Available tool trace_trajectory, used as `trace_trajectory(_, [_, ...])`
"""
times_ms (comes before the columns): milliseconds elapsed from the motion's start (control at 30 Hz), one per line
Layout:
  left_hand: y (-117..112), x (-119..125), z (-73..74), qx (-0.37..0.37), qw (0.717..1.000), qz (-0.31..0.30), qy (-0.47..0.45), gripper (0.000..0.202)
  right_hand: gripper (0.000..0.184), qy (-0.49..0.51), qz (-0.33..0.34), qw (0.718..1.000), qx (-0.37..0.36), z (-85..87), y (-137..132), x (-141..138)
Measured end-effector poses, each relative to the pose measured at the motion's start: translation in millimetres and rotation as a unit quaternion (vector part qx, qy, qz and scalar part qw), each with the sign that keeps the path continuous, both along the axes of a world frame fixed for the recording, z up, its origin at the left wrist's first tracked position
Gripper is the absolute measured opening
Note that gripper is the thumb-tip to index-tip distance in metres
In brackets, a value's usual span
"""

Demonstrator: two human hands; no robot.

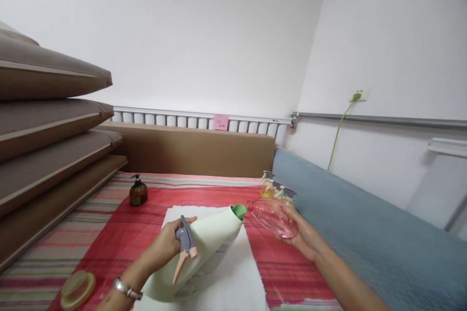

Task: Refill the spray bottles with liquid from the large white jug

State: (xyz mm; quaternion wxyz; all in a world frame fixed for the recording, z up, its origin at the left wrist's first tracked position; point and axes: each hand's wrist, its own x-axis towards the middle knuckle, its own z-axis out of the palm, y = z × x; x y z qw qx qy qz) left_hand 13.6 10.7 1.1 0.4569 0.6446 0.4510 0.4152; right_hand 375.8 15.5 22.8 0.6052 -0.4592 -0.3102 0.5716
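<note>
My left hand [165,249], with a silver bracelet on the wrist, is closed around a large pale green bottle [215,233] with a green spout. That bottle is tilted, its spout pointing up and to the right. The same hand also keeps a grey spray head [186,237] with a pink trigger against it. In my right hand [297,233] lies a clear pink bottle [272,217], tipped on its side with its neck close to the green spout. Whether neck and spout touch, I cannot tell. No liquid stream can be made out.
White paper [233,277] lies on a red cloth [284,272]. A dark pump bottle [138,192] stands at the back left, several small spray bottles [267,187] at the back right. A yellowish lid [77,289] lies front left. Stacked cushions [51,77] rise on the left.
</note>
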Motion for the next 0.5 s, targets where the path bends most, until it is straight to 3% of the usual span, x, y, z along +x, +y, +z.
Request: trace_trajectory(500, [1.9, -1.5, -4.1, 0.002, 1.000, -0.003, -0.008, 0.058, 0.037, -0.141, -0.010, 0.989, 0.048, 21.6, 9.4, -1.7])
